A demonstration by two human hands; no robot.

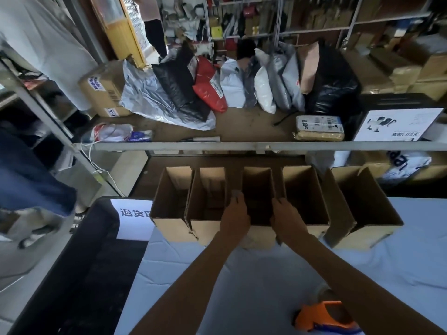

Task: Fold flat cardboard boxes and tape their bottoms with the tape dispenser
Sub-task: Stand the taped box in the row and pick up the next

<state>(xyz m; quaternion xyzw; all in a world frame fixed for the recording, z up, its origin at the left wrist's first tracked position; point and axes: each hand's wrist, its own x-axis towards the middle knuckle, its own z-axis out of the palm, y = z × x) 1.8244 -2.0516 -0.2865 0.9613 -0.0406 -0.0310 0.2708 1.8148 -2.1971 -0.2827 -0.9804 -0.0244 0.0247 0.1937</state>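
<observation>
Single head-worn wide-angle view, looking forward and steeply down, close over the light blue table [254, 274], row of open boxes [302, 189] mid-frame, shelving [314, 27] beyond

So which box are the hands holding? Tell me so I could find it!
Look at the pale blue table with a row of five open cardboard boxes along its far edge. Count to the middle box. It is the only one with hands on it: the left hand and the right hand each grip its near corners.
</observation>
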